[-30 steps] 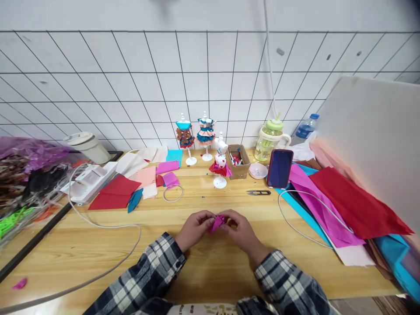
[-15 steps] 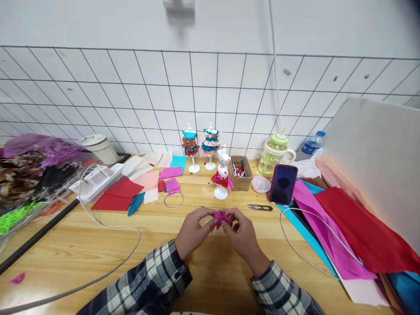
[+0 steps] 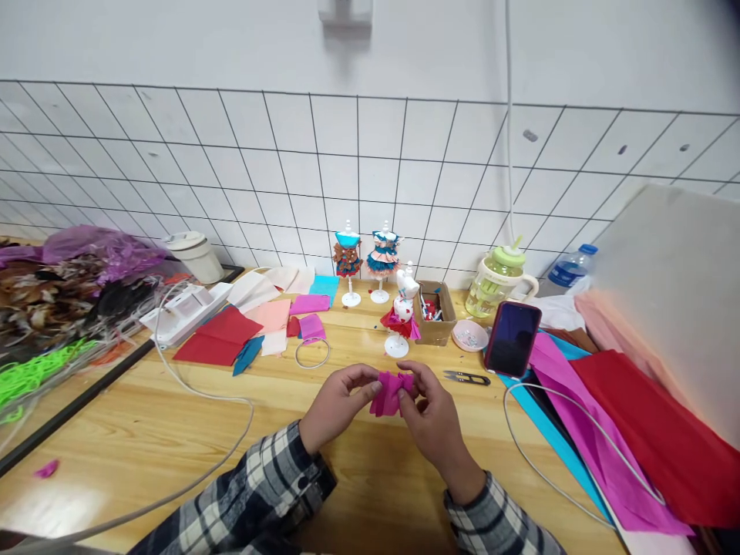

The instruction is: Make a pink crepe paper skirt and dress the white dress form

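A small crinkled piece of magenta cloth [image 3: 386, 395] is stretched between my two hands, just above the wooden table. My left hand [image 3: 341, 402] pinches its left edge between thumb and fingers. At its right side, my right hand [image 3: 431, 416] grips a gathered part with thumb and fingertips. Beyond my hands stands a small white dress form [image 3: 408, 287] wearing a red and magenta skirt [image 3: 400, 321]. Thread snips [image 3: 467, 378] lie to the right of my right hand.
Two more dressed mini forms [image 3: 348, 254] stand by the tiled wall. Next to them are a cardboard box [image 3: 436, 331], a pink dish [image 3: 469, 336], a phone [image 3: 512, 339] and a green-lidded bottle [image 3: 497, 281]. Cloth pieces [image 3: 216, 335] lie left, larger sheets [image 3: 653, 432] right; a white cable [image 3: 243, 439] crosses the table.
The magenta cloth was bunched between my fingertips and is now spread wider, hanging lower. My hands have moved slightly apart. The whole view has shifted a little.
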`<state>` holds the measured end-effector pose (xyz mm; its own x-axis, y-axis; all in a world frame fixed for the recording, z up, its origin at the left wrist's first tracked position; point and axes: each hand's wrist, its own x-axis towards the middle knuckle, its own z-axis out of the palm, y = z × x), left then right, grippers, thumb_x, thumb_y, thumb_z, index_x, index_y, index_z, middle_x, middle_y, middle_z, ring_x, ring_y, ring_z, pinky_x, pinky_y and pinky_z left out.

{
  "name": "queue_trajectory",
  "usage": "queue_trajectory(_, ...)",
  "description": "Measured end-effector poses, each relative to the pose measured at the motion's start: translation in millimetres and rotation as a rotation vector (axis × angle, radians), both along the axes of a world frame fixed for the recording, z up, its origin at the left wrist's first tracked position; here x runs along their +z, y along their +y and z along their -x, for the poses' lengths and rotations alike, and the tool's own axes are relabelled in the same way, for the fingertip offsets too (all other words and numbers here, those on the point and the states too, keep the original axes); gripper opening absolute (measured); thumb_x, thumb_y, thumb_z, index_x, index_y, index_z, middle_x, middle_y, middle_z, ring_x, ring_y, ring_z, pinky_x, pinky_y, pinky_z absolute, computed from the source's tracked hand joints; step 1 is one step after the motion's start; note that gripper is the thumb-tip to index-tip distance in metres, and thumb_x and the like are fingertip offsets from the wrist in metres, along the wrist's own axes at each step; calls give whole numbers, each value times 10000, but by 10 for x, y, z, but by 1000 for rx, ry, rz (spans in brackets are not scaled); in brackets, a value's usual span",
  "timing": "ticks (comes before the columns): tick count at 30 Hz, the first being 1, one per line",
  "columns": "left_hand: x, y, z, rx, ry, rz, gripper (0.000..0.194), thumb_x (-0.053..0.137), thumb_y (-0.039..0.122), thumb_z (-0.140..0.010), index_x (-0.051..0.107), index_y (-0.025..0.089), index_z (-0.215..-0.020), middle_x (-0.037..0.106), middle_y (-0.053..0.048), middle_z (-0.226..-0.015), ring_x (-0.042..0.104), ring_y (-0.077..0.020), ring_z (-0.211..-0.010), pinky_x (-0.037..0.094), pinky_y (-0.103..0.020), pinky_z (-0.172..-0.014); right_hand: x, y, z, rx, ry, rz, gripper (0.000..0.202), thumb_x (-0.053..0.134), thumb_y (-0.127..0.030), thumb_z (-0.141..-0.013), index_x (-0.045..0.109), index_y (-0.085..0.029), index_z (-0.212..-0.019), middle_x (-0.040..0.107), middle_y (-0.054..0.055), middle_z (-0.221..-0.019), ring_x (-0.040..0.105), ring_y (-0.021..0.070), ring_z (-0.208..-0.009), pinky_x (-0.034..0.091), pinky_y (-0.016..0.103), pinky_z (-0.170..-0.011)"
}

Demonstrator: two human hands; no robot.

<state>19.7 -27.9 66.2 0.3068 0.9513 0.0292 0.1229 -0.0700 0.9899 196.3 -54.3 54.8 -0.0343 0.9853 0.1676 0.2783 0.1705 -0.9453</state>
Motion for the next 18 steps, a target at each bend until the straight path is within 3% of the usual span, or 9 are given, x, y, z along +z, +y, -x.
queue_trajectory(7, 14, -46, -15, 59, -41, 41, 276, 658, 414, -802, 698, 144, -839, 705, -39, -784, 621, -159, -731, 500, -271, -713, 8, -13, -10, 28, 67, 72, 241, 521, -268, -832, 587, -191, -1051, 625, 22, -804, 533, 128, -603, 414, 221, -479)
queue_trajectory(12, 31, -67, -17, 176, 69, -121, 209, 630, 358, -839, 716, 169, -870, 729, -45, -846, 655, -174, -808, 510, -288, -783, 78, -30, 22, 116, 115, 27, 517, 604, -250, -783, 461, -239, -1280, 624, 53, -1090, 450, 89, -572, 406, 213, -481)
queue_trajectory(16, 49, -85, -28, 263, 120, -244, 182, 615, 328, -856, 713, 180, -895, 738, -53, -904, 671, -183, -876, 512, -310, -849, 104, 10, 41, 16, -18, -2, 242, 635, -331, -800, 628, -195, -1000, 557, -21, -676, 392, 99, -517, 350, 227, -479)
queue_trajectory(18, 61, -101, -40, 258, 114, -293, 163, 609, 303, -863, 698, 184, -930, 735, -54, -941, 674, -181, -905, 516, -310, -864, 110, 30, 42, 1, -47, -25, 165, 613, -315, -811, 635, -192, -920, 516, -31, -623, 415, 109, -527, 350, 234, -493)
